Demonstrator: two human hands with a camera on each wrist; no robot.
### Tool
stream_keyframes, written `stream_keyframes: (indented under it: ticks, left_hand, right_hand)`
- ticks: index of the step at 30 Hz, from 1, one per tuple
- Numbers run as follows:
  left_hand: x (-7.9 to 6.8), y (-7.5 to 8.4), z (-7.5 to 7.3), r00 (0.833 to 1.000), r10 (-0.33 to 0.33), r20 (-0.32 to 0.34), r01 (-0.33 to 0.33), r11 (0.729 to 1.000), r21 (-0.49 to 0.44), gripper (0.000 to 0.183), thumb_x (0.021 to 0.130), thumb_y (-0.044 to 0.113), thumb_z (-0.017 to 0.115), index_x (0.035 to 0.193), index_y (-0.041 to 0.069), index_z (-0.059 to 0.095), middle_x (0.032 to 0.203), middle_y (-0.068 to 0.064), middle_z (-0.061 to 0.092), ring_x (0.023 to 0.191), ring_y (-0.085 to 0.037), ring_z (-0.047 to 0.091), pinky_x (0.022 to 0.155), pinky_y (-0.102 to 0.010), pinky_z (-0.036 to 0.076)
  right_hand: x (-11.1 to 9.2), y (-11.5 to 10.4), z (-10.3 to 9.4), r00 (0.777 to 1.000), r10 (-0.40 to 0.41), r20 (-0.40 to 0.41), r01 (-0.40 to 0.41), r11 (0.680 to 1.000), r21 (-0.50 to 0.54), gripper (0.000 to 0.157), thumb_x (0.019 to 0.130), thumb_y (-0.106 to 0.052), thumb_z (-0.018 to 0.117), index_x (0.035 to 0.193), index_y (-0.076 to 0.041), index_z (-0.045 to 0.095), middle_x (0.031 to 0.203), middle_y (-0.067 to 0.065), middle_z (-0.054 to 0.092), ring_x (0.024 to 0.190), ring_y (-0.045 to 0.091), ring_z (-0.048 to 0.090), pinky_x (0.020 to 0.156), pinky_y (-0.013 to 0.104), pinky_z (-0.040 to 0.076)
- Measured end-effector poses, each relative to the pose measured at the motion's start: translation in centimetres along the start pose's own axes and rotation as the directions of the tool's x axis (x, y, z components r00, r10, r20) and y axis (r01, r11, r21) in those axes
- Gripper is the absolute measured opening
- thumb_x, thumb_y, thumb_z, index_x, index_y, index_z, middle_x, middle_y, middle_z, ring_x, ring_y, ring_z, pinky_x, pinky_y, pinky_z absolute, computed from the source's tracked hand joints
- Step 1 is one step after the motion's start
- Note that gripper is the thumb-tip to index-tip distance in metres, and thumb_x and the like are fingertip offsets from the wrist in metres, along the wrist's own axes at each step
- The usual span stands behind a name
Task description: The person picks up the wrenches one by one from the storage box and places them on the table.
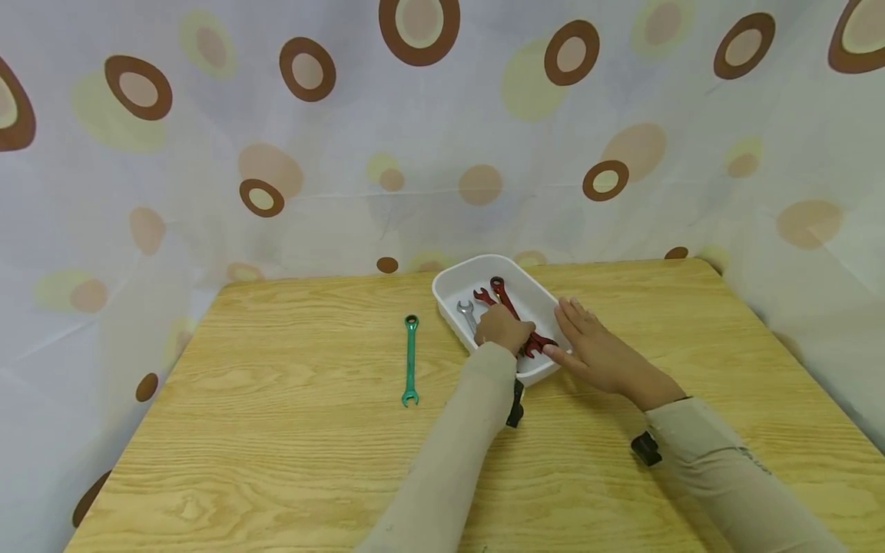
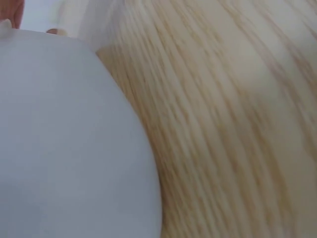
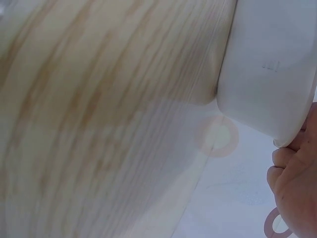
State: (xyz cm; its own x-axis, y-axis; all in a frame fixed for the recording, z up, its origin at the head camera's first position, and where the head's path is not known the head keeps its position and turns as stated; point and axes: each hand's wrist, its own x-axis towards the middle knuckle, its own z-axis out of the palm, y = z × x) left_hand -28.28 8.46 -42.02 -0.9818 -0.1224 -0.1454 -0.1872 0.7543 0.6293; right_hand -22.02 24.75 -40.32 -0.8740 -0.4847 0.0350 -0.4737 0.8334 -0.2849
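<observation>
A white tray (image 1: pixel 452 319) sits angled on the table, with red wrenches and a silver wrench (image 1: pixel 466 309) lying inside. One red wrench (image 1: pixel 506 298) shows its ring end toward the back. My left hand (image 1: pixel 503 329) reaches down into the tray over the wrenches. Its fingertips are hidden, so whether it grips one is unclear. At the tray's right rim, my right hand (image 1: pixel 601 353) rests with its fingers fairly straight, the thumb by the near corner. The right wrist view shows that hand (image 3: pixel 299 173) touching the rim of the tray (image 3: pixel 267 69).
A green wrench (image 1: pixel 411 361) lies on the wooden table (image 1: pixel 290 445), left of the tray. Behind the table hangs a white cloth (image 1: pixel 332 230) patterned with brown and yellow circles. The left wrist view mostly shows the tray's outer wall (image 2: pixel 74 134) and wood grain.
</observation>
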Motion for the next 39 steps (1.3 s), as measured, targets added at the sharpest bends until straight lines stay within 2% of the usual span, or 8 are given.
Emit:
stream_keyframes:
  ticks: [7,13,15,20,25,30,33,39]
  left_hand:
    - [-0.9,0.0,-1.0,1.0,-0.007,0.005,0.008,0.996,-0.094,0.033,0.08,0.034,0.073,0.095,0.005,0.066,0.086,-0.007,0.067,0.079,-0.021,0.064,0.07,-0.036,0.053]
    - [-1.6,0.3,-2.0,1.0,-0.012,0.014,0.014,0.986,-0.168,0.025,0.082,0.027,0.07,0.084,0.003,0.066,0.068,-0.007,0.065,0.062,-0.019,0.061,0.059,-0.03,0.05]
    - [-1.5,0.4,-1.9,1.0,-0.017,0.007,0.018,0.991,-0.136,0.027,0.084,0.03,0.069,0.085,0.003,0.066,0.068,-0.007,0.066,0.063,-0.019,0.062,0.059,-0.03,0.05]
    - [-0.4,0.2,-0.9,0.999,-0.034,-0.012,0.034,0.999,0.03,0.038,0.083,0.044,0.07,0.092,0.007,0.069,0.084,-0.006,0.07,0.075,-0.02,0.066,0.065,-0.035,0.053]
    - [0.1,-0.1,-0.4,0.999,-0.036,-0.005,0.037,0.996,0.08,0.032,0.08,0.04,0.072,0.089,0.01,0.067,0.083,-0.003,0.068,0.075,-0.019,0.065,0.064,-0.035,0.053]
    - [-0.7,0.0,-1.2,1.0,-0.026,-0.01,0.026,1.0,0.007,0.033,0.081,0.036,0.071,0.095,0.006,0.068,0.088,-0.005,0.069,0.078,-0.02,0.065,0.068,-0.034,0.053]
    - [-1.3,0.0,-1.7,0.999,-0.04,-0.009,0.039,0.996,-0.077,0.036,0.082,0.035,0.071,0.1,0.004,0.066,0.092,-0.008,0.069,0.08,-0.02,0.064,0.071,-0.034,0.054]
    - [-1.8,0.0,-2.2,0.998,-0.064,-0.016,0.059,0.971,-0.232,0.031,0.081,0.029,0.073,0.093,0.002,0.064,0.088,-0.01,0.067,0.079,-0.022,0.062,0.073,-0.036,0.054]
  right_hand:
    - [-0.1,0.0,0.1,1.0,0.003,-0.003,-0.003,1.0,-0.014,0.077,0.101,-0.045,0.041,0.148,0.01,0.014,0.156,0.027,0.006,0.145,0.042,0.002,0.113,0.059,0.011]
    - [-0.1,-0.1,-0.1,1.0,0.004,-0.01,-0.004,1.0,-0.013,0.077,0.101,-0.045,0.041,0.148,0.01,0.015,0.156,0.028,0.006,0.144,0.042,0.003,0.113,0.058,0.012]
    - [-0.1,0.0,0.0,1.0,0.003,-0.017,-0.004,1.0,-0.015,0.077,0.101,-0.045,0.041,0.148,0.01,0.015,0.156,0.028,0.007,0.144,0.042,0.003,0.113,0.058,0.012]
    - [0.1,-0.1,0.3,0.999,-0.006,-0.032,0.006,1.0,0.003,0.076,0.101,-0.045,0.042,0.148,0.009,0.016,0.156,0.027,0.008,0.144,0.042,0.003,0.114,0.057,0.011]
    - [0.0,-0.3,0.4,1.0,-0.009,-0.025,0.009,1.0,-0.006,0.077,0.101,-0.046,0.04,0.148,0.009,0.015,0.156,0.027,0.008,0.144,0.042,0.003,0.115,0.056,0.011]
    - [0.0,-0.3,0.3,1.0,-0.003,-0.012,0.003,1.0,-0.024,0.076,0.102,-0.045,0.04,0.148,0.009,0.015,0.157,0.027,0.006,0.144,0.042,0.003,0.114,0.056,0.011]
    - [0.0,-0.3,0.3,1.0,-0.002,-0.008,0.002,1.0,-0.022,0.076,0.102,-0.045,0.04,0.148,0.009,0.014,0.157,0.027,0.006,0.144,0.042,0.003,0.114,0.056,0.011]
    - [0.0,-0.2,0.4,1.0,-0.002,-0.006,0.002,1.0,-0.03,0.077,0.102,-0.045,0.04,0.148,0.01,0.014,0.157,0.026,0.006,0.144,0.042,0.003,0.114,0.056,0.011]
